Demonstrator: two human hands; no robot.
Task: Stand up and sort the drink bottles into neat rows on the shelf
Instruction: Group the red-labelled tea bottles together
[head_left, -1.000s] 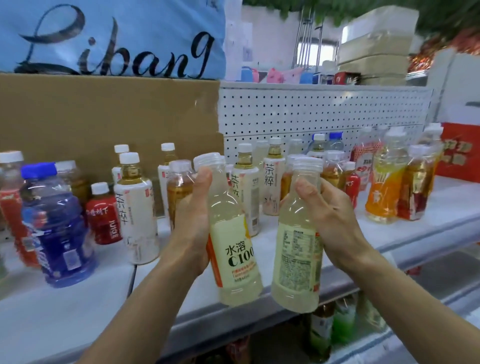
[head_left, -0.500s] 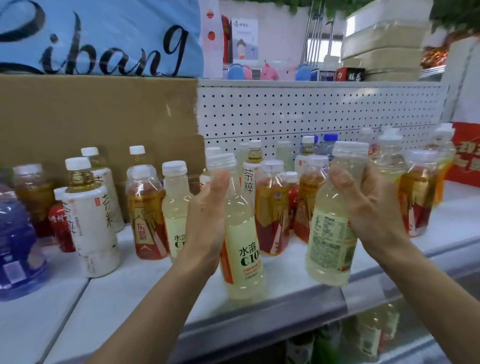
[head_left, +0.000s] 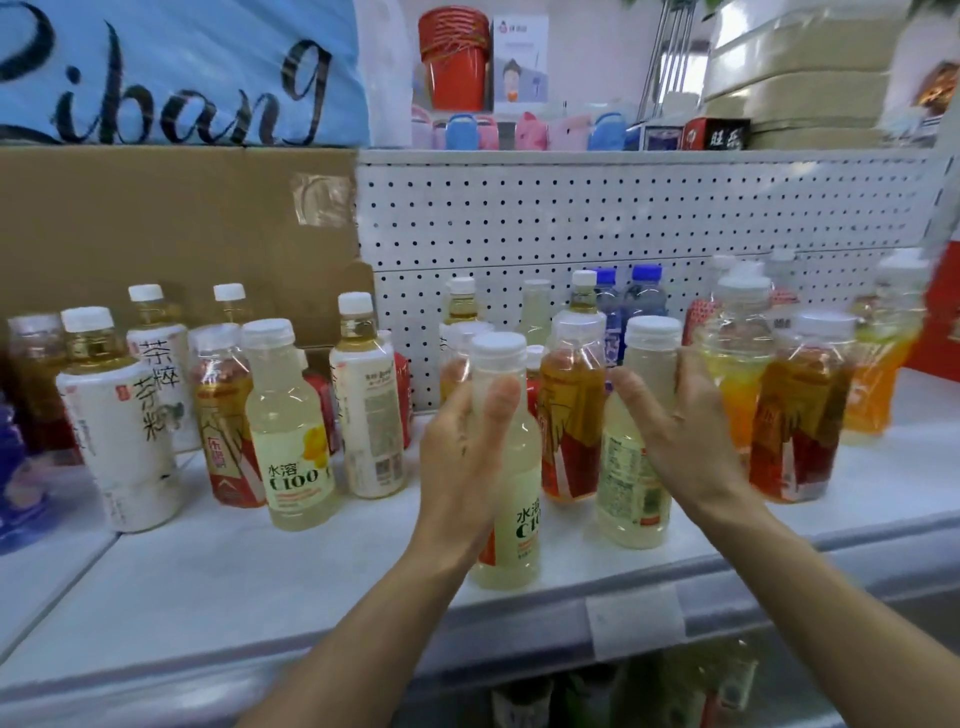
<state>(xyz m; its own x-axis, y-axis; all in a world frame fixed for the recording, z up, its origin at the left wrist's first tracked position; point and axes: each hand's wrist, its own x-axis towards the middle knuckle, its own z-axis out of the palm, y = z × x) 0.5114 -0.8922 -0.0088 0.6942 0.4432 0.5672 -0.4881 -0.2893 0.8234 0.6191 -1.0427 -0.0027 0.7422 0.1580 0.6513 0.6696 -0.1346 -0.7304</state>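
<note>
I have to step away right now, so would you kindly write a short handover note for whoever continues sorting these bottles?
Left hand: grips a pale C100 bottle near its neck, base at the front of the shelf.
Right hand: wrapped around a second pale bottle, back label facing out, standing beside the first.
A third C100 bottle stands apart to the left, among the tea bottles.
Done: two pale bottles side by side at the front.
Left: bring the third C100 over; teas, the orange drinks and the blue-capped bottles are not in rows yet.

Left hand, right hand gripping.
</note>
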